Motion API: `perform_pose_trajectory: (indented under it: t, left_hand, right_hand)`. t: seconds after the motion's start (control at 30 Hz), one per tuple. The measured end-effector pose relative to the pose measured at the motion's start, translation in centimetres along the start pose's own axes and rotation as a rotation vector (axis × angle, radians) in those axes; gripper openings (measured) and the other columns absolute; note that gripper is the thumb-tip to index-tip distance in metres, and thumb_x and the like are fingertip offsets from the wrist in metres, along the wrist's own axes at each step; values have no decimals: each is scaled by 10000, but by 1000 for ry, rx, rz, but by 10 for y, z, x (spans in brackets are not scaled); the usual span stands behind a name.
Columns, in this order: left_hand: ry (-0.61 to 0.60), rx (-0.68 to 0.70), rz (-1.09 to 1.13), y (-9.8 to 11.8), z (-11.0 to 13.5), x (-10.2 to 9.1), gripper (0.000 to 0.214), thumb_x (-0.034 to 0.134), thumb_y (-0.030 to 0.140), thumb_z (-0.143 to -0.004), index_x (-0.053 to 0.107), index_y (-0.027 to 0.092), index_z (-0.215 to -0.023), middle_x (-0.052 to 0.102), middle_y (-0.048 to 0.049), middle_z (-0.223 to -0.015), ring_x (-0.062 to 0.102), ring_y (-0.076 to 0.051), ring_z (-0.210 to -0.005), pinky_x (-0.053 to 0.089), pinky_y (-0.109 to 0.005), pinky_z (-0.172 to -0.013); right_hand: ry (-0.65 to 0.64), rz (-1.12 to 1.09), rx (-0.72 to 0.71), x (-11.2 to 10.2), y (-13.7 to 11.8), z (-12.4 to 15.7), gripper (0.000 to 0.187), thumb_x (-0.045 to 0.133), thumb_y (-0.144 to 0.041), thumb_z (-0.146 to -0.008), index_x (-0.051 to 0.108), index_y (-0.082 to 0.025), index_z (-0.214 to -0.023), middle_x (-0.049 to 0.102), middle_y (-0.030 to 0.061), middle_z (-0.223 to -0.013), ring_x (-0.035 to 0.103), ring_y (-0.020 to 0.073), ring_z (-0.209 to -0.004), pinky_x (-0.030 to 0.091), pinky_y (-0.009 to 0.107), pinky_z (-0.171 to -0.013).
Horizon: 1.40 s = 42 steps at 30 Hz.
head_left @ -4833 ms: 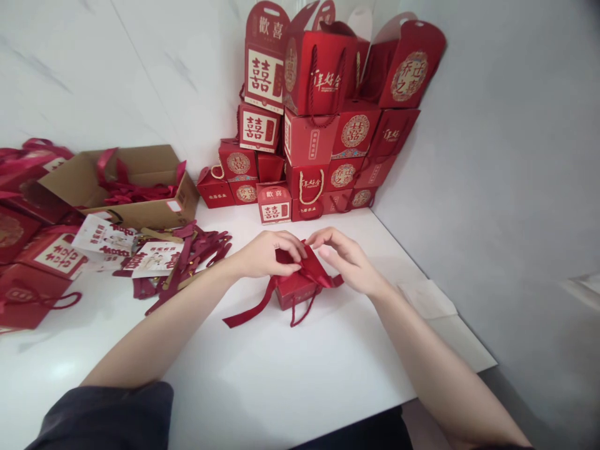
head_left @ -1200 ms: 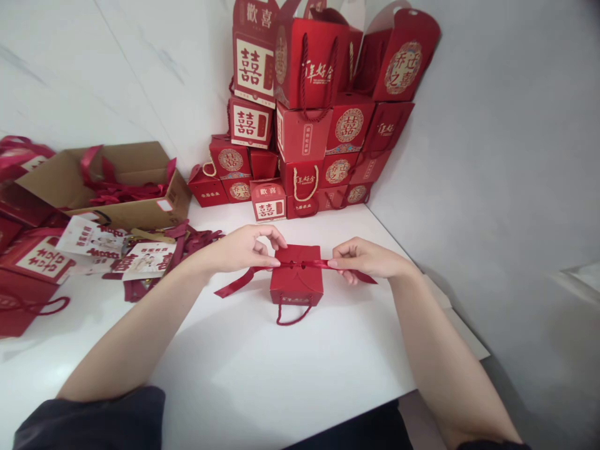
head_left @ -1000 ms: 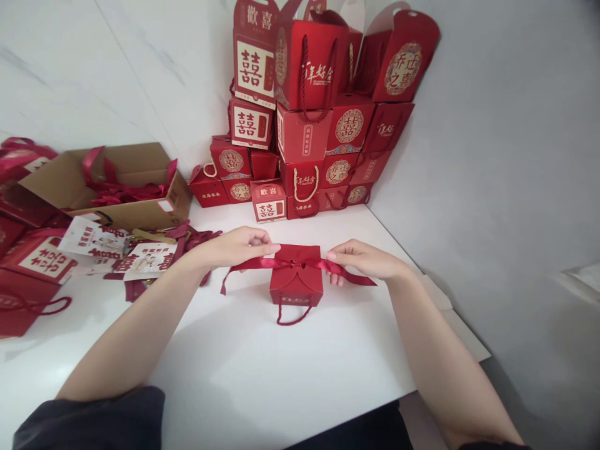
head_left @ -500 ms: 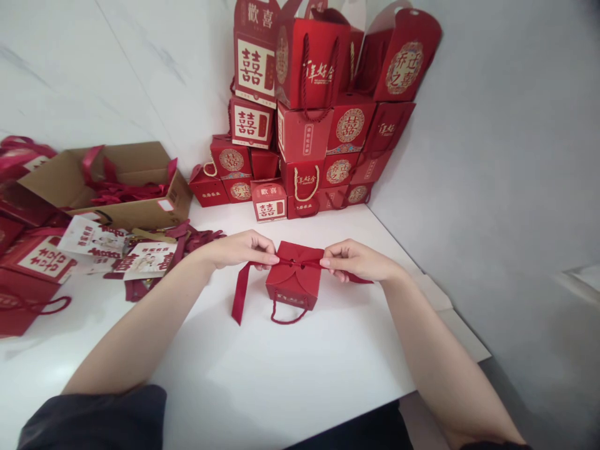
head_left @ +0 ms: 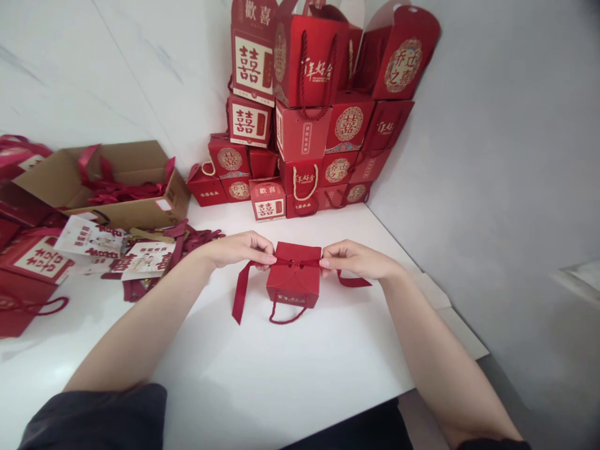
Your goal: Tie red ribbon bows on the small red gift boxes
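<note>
A small red gift box [head_left: 294, 284] stands on the white table in front of me, its top flaps folded together. Across its top runs a dark red ribbon [head_left: 242, 292], crossed at the two holes in the middle and stretched out to both sides. My left hand [head_left: 253, 247] pinches the ribbon at the box's left edge, and a long tail hangs down to the table. At the right edge my right hand [head_left: 347, 257] pinches the other end, whose tail curls out to the right. A red cord handle [head_left: 287, 321] lies at the box's front.
Stacked red gift boxes [head_left: 304, 134] rise against the wall at the back. On the left stand a cardboard carton [head_left: 126, 215] with ribbons inside, printed cards [head_left: 147, 260] and more red boxes [head_left: 35, 275]. A grey wall borders the table on the right.
The box's top flaps lie flatter and the ribbon across them looks tighter. The right-hand ribbon tail has swung into a lower curl. Both hands keep their pinch almost in place.
</note>
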<state>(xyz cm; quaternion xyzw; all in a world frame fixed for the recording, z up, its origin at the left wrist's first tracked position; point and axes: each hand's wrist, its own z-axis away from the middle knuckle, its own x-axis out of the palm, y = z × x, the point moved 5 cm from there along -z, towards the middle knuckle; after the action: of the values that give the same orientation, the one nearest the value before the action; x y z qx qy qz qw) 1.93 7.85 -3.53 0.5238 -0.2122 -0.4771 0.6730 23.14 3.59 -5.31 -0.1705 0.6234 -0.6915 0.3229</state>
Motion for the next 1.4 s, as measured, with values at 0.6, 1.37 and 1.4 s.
perform_pose_trajectory:
  t: [0.6,1.37,1.4]
  left_hand:
    - [60,325,-113,11,12,-16,148,793,327,-652,757,184,-643,646,-114,-1098,593,-223,-988,460,-345,-912]
    - [352,379,-49,8,-16,16,240,715,354,-762,733,141,-870,718,-63,-702,640,-156,-732,478,-342,-854]
    - [346,376,-63,8,-16,15,255,719,347,-759,726,137,-902,721,-64,-715,640,-151,-718,483,-332,-832]
  right_hand:
    - [14,-21,-9,-4,8,-2,281,618,-432,-837,644,-158,-779,679,26,-829,589,146,-793,412,279,-799]
    - [10,-37,-32,-1,9,-6,306,644,-459,-814,653,-153,-794,686,35,-839,593,154,-806,422,296,-818]
    - [13,-36,-30,-1,9,-6,309,641,-461,-814,654,-153,-793,686,37,-841,591,153,-806,422,295,-816]
